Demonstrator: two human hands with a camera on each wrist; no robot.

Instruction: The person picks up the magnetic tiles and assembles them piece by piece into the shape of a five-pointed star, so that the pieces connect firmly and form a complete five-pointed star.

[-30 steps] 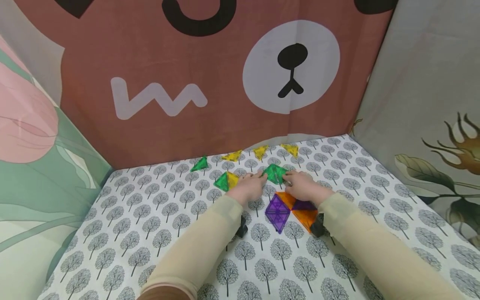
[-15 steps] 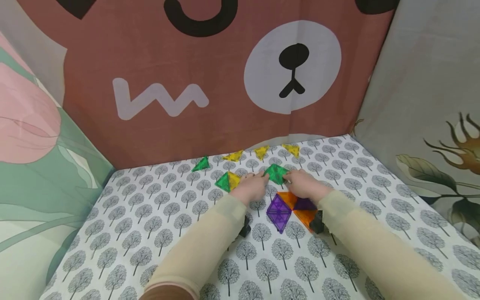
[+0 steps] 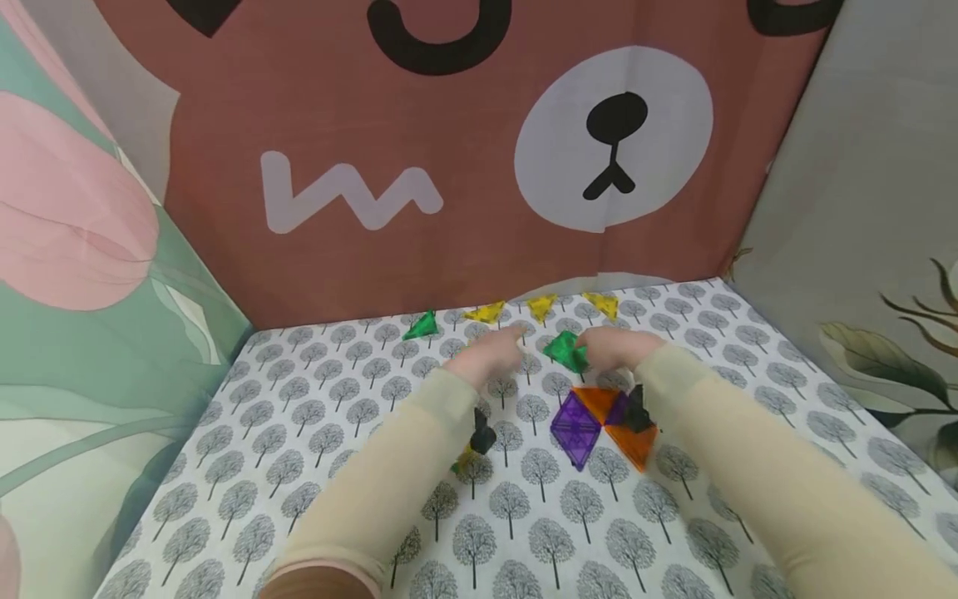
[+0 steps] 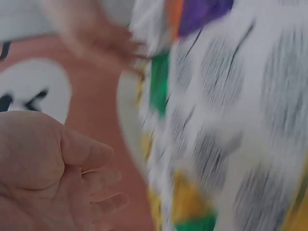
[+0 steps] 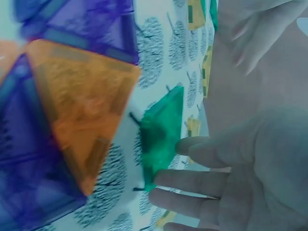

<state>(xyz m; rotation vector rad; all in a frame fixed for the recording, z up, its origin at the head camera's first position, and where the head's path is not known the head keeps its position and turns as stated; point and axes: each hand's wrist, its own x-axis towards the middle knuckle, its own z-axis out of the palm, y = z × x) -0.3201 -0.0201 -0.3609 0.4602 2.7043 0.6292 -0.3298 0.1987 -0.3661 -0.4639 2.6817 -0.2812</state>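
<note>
Two green translucent triangle tiles [image 3: 566, 352] lie joined on the cloth toward the back. My right hand [image 3: 615, 347] is at their right corner; in the right wrist view the thumb and extended fingertips touch the green edge. My left hand [image 3: 486, 353] hangs left of them, fingers loosely extended, palm bare in the left wrist view. A yellow and green tile pair [image 4: 192, 202] lies near it, mostly hidden by that hand in the head view. In front of my right hand, purple tiles [image 3: 576, 428] and orange tiles [image 3: 632, 445] lie flat, meeting at one point.
Along the back edge are a green triangle tile [image 3: 422, 325] and three yellow ones, including one near the middle [image 3: 540, 307]. Another bit of yellow and green [image 3: 466, 459] shows beside my left wrist. A brown bear-print curtain [image 3: 337, 266] rises behind the tree-print cloth [image 3: 352, 482].
My left hand has come away from the green tiles and moved left. The right hand stays at their right corner. The head view has turned slightly left.
</note>
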